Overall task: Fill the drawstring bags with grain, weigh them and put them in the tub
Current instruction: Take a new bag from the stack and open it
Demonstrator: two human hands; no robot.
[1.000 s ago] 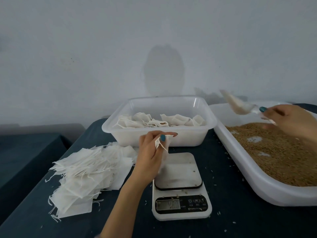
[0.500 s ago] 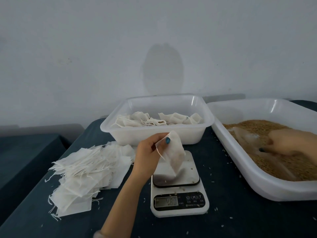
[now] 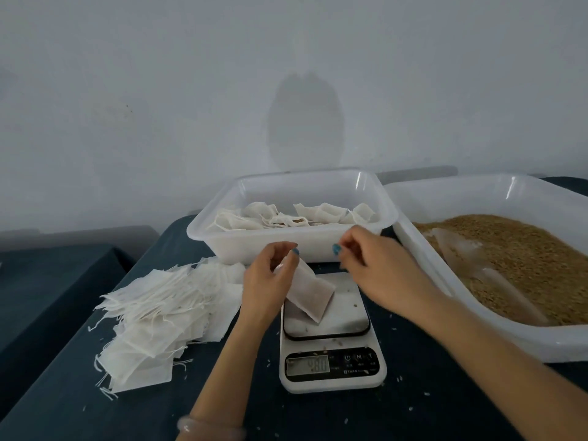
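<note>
Lower now than a moment ago, the filled bag [image 3: 310, 292] slants over the plate of the scale [image 3: 331, 370], its top pinched by the left hand [image 3: 267, 281]. The right hand [image 3: 378, 268] has come from the grain tray [image 3: 477, 338] to just above the scale. Its thumb and forefinger are drawn together, but I cannot tell whether they pinch a string. The tub [image 3: 286, 246] stands behind the scale, the empty bags [image 3: 159, 310] lie to its left, and the scoop [image 3: 467, 259] lies in the tray to its right.

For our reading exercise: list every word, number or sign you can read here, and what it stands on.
"M", "T": on the buttons of the scale.
Its display: blurred digits, perhaps "980", not certain.
Small print under the buttons: too small to read.
No other text.
</note>
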